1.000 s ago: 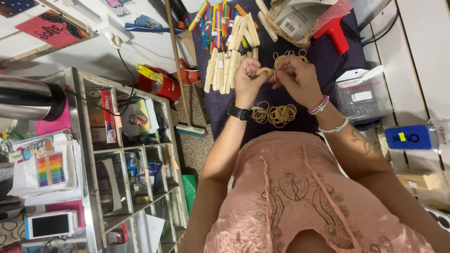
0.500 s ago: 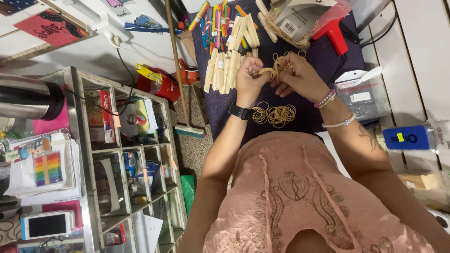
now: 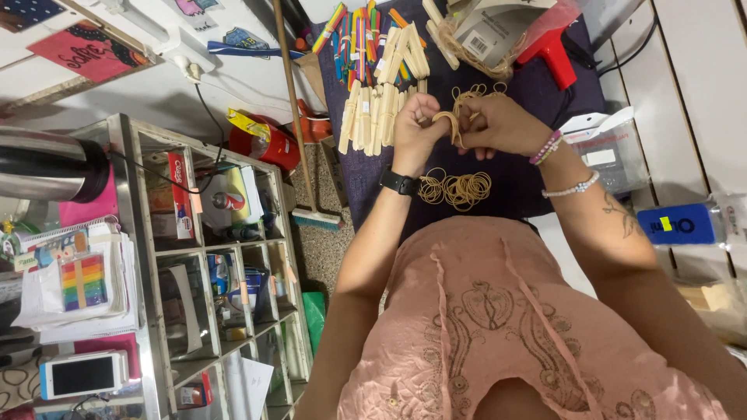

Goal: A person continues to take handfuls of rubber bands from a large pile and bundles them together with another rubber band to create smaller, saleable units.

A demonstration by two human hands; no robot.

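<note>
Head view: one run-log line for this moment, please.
left hand: pinching rubber band | right hand: same | loose bands: nearby

A metal shelf unit [image 3: 194,280] stood packed at the left, with a broom [image 3: 299,117] leaning just beside it. A red glue gun [image 3: 554,48] lay up top, and a white phone [image 3: 82,374] sat low left.

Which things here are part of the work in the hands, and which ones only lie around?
In use:
left hand
right hand
rubber band pinched between them
pile of rubber bands
plain wooden sticks

Lying about:
coloured sticks
red glue gun
broom
metal shelf
white phone
</note>
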